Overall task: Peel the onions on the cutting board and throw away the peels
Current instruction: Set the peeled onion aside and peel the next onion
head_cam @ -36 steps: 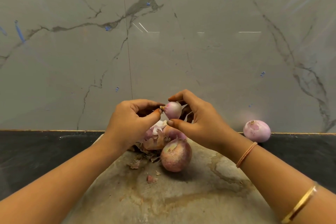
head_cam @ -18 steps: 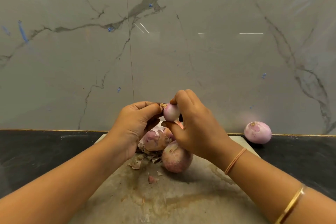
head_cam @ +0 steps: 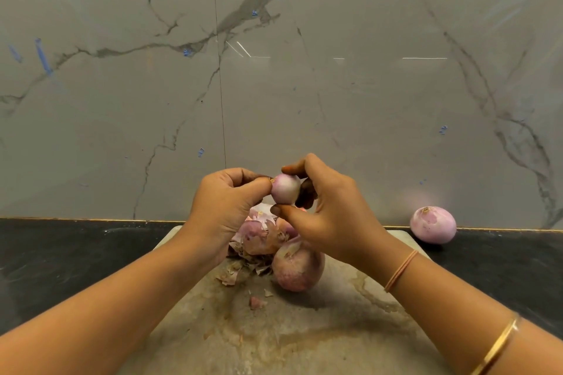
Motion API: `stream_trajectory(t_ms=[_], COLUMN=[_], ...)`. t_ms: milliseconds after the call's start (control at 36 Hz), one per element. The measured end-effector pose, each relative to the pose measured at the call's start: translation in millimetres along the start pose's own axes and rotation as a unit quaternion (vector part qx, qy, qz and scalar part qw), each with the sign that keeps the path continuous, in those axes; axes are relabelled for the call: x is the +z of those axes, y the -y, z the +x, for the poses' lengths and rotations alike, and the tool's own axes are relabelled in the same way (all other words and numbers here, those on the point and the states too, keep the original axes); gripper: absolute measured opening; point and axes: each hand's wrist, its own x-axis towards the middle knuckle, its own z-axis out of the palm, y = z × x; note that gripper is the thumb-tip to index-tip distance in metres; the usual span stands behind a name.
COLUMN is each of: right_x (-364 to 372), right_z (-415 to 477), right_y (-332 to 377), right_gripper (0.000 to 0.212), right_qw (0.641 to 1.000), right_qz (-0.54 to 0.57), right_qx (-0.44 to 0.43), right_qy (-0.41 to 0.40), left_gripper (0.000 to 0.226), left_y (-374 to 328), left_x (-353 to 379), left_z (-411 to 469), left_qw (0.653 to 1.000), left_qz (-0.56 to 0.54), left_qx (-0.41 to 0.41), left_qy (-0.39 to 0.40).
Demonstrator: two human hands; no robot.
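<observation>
A small pale pink onion [head_cam: 285,189] is held in the air above the stained cutting board [head_cam: 292,335]. My right hand [head_cam: 330,213] grips it between thumb and fingers. My left hand [head_cam: 227,207] pinches its root end at the left side. Below my hands a bigger onion [head_cam: 297,271] with skin on lies on the board, next to a heap of peels [head_cam: 259,237] that partly hides more onions. A peeled onion [head_cam: 432,225] lies off the board on the black counter at the right.
The black counter [head_cam: 61,259] runs left and right of the board. A grey marbled wall [head_cam: 274,70] rises straight behind it. Small peel scraps [head_cam: 257,302] lie on the board in front of the heap.
My right hand has turned the small onion in its fingers and shifted its hold. My left hand keeps pinching the root end. The onions on the board have not moved.
</observation>
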Motion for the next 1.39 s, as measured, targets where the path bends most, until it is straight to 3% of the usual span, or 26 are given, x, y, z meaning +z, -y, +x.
stream_trajectory(t_ms=[167,361,444,611,667,722,778,917,1139,1278,1389], right_x=[-2.4,-9.0,-5.8,-3.0,-5.3,-6.7,-6.2,-4.6,-2.2,-4.0,-9.5], right_z=[2.0,5.5,5.8,5.9,6.0,6.3,6.2,5.2,5.4,4.7,4.6], right_y=[-0.9,-3.0,-4.4,-6.4,-6.7,-5.2,-3.8,-1.3,3.4,5.2,5.0], right_gripper=[0.033,0.019,0.017,0.033,0.037,0.033,0.026,0.029,0.023,0.021,0.032], right_qw=[0.983,0.896,0.900,0.920,0.914,0.913,0.918,0.915,0.915,0.888,0.829], right_qz=[0.153,0.369,0.358,0.311,0.332,0.341,0.333,0.341,0.340,0.395,0.480], right_qx=[0.103,0.239,0.243,0.237,0.234,0.225,0.215,0.215,0.215,0.231,0.279], right_qy=[0.018,0.062,0.054,0.022,0.014,0.013,0.016,0.010,0.038,0.047,0.066], left_gripper=[0.015,0.018,0.018,0.004,0.014,0.021,0.013,0.013,0.020,0.026,0.024], left_y=[4.5,5.5,6.4,3.5,0.5,-0.3,0.9,4.2,3.6,0.1,-0.3], left_x=[-1.7,-3.4,-4.4,-1.7,0.4,1.0,0.1,-2.8,-2.8,-4.2,-3.8], left_z=[2.3,4.8,5.6,-2.5,-5.7,-6.6,-5.4,-1.9,-3.4,-3.9,-3.7], left_qw=[1.000,0.996,0.994,0.995,0.994,0.994,0.995,0.996,0.984,0.975,0.976], left_qz=[-0.003,0.059,0.076,0.028,0.003,0.002,0.001,-0.004,0.059,0.085,0.087], left_qx=[0.003,0.068,0.079,0.086,0.092,0.099,0.098,0.091,0.166,0.203,0.196], left_qy=[0.002,0.024,0.026,0.049,0.057,0.052,0.037,0.022,-0.004,-0.002,0.019])
